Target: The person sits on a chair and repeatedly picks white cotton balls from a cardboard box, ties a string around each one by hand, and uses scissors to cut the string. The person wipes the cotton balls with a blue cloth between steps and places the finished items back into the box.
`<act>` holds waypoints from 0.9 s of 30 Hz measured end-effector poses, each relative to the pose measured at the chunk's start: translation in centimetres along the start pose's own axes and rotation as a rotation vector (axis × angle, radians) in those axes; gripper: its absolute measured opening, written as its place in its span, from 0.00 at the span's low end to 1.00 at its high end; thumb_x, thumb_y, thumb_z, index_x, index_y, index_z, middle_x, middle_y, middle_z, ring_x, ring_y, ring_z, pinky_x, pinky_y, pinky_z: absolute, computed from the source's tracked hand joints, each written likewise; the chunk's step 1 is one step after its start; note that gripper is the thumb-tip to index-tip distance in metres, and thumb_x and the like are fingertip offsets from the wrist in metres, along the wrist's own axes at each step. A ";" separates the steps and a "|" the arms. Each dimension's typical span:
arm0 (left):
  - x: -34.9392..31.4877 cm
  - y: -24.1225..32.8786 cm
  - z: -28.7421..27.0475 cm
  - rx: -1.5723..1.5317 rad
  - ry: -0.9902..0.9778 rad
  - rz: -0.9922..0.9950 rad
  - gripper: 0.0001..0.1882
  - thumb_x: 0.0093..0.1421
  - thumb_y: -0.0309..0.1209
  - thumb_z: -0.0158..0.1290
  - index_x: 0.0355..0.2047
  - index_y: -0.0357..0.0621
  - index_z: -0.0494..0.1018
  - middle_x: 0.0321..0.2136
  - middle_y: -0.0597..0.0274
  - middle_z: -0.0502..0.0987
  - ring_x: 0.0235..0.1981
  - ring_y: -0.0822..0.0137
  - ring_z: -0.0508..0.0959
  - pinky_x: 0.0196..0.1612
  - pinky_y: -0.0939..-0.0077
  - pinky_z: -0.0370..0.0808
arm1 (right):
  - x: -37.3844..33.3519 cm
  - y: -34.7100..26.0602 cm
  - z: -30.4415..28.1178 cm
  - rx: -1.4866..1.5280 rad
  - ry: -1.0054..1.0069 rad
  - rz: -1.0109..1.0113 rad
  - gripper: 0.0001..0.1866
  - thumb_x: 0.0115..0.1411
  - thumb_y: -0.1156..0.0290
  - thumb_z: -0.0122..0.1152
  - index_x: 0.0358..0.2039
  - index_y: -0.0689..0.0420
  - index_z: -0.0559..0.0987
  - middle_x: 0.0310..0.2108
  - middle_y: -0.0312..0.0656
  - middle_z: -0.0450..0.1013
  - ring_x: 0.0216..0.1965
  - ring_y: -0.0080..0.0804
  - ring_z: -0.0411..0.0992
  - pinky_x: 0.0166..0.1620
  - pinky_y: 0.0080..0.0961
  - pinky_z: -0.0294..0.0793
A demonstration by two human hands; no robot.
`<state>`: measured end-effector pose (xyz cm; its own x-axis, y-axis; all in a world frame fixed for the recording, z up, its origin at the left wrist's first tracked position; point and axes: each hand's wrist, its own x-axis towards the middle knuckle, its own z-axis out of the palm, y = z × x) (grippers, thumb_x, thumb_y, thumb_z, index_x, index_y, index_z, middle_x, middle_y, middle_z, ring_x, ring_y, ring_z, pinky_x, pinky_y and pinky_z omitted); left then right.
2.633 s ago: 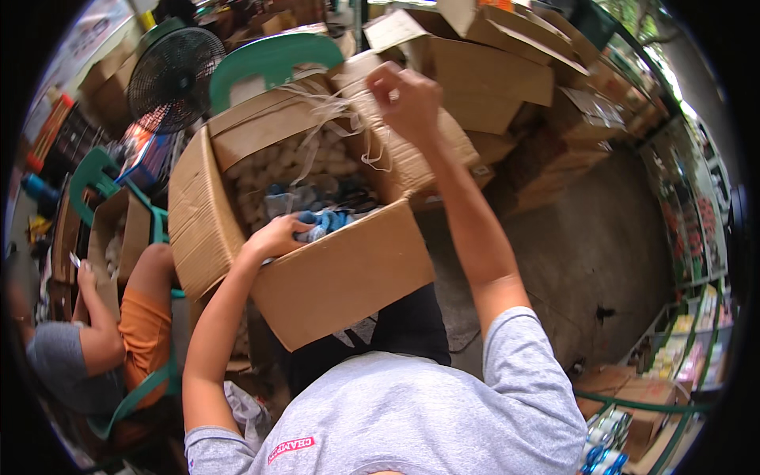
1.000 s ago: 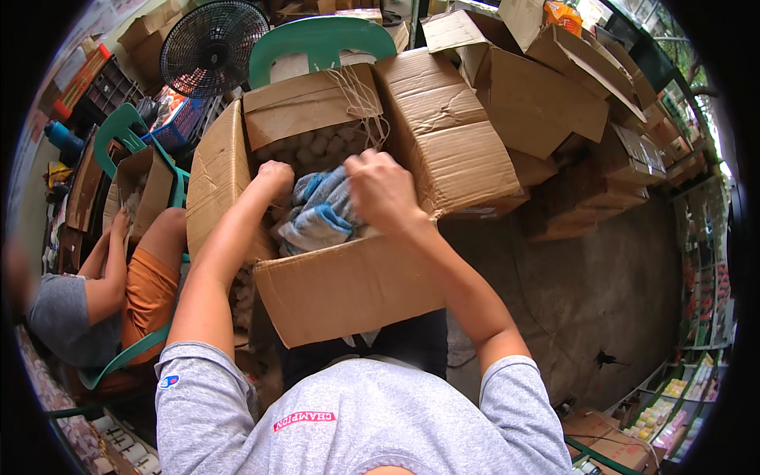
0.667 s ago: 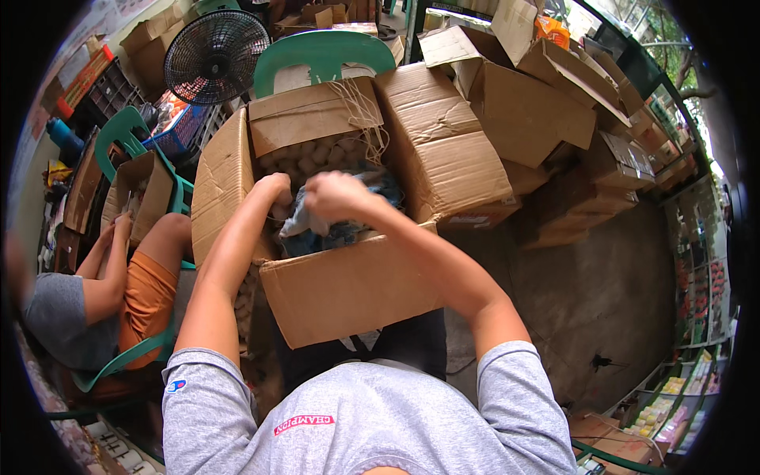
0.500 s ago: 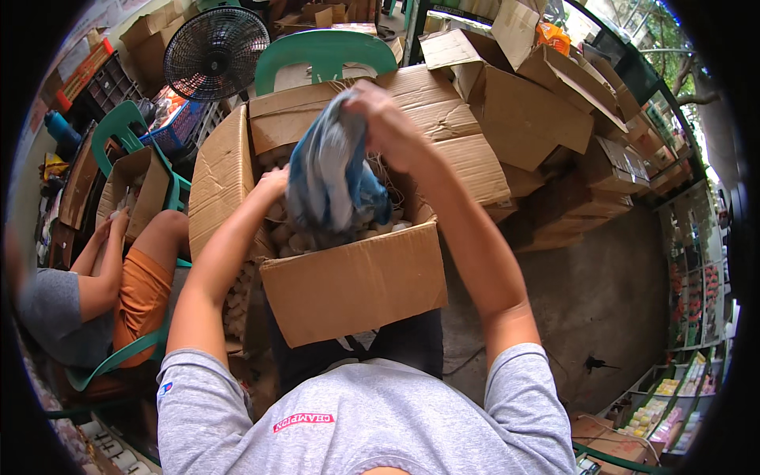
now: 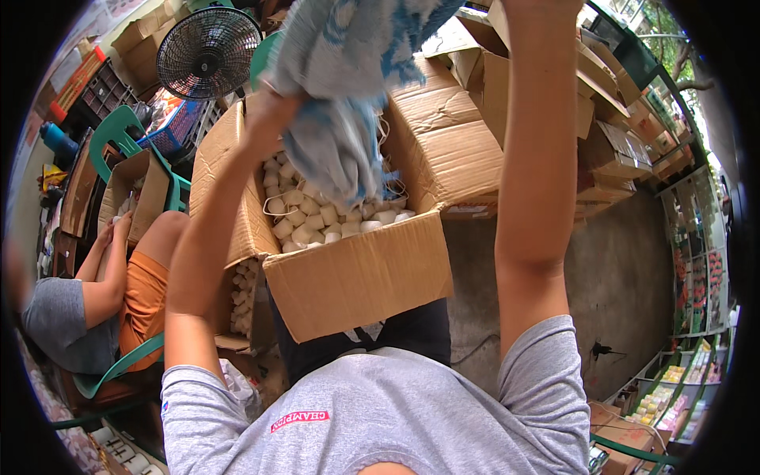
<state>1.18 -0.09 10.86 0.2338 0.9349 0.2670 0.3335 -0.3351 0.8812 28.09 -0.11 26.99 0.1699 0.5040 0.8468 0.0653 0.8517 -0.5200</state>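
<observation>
A box (image 5: 364,273) is standing open at the centre. At twelve o'clock a grey-and-blue cloth (image 5: 340,71) is hanging bunched above the box. A fan (image 5: 208,54) is standing between ten and eleven. The left hand (image 5: 273,104), at eleven, is gripping the cloth's edge; the right hand (image 5: 546,5), at one, is running off the top edge, and I cannot tell its grip. Small white pieces (image 5: 313,222) are lying in the box.

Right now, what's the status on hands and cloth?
Left hand at blue-grey cloth, grip blurred. Right hand mostly out of frame. Cloth aloft, partly blocking view into open box.
</observation>
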 end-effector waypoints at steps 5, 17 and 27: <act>5.3 2.8 -7.9 -0.225 0.218 0.275 0.27 0.55 0.36 0.59 0.52 0.39 0.66 0.48 0.47 0.73 0.47 0.57 0.75 0.48 0.63 0.75 | 0.7 0.0 -3.0 -0.050 0.103 -0.008 0.15 0.58 0.75 0.57 0.46 0.58 0.76 0.36 0.41 0.77 0.36 0.34 0.76 0.43 0.27 0.75; 20.0 6.0 6.2 -0.519 0.273 0.359 0.26 0.50 0.22 0.57 0.50 0.41 0.62 0.41 0.52 0.73 0.41 0.59 0.77 0.39 0.65 0.77 | 2.6 -1.4 -9.9 -0.122 0.208 -0.102 0.13 0.59 0.74 0.57 0.45 0.59 0.75 0.37 0.41 0.76 0.37 0.33 0.74 0.44 0.28 0.73; 21.5 -0.2 11.6 0.630 0.185 0.508 0.34 0.47 0.34 0.64 0.53 0.36 0.65 0.43 0.42 0.76 0.43 0.51 0.79 0.46 0.59 0.76 | -3.1 6.6 -9.0 -0.155 0.210 0.006 0.12 0.60 0.74 0.56 0.45 0.60 0.75 0.38 0.41 0.74 0.38 0.31 0.73 0.45 0.28 0.72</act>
<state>16.74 18.71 11.95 0.3579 0.6379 0.6818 0.6896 -0.6729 0.2676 36.83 2.63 19.96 0.3698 0.4545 0.8103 0.2107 0.8084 -0.5496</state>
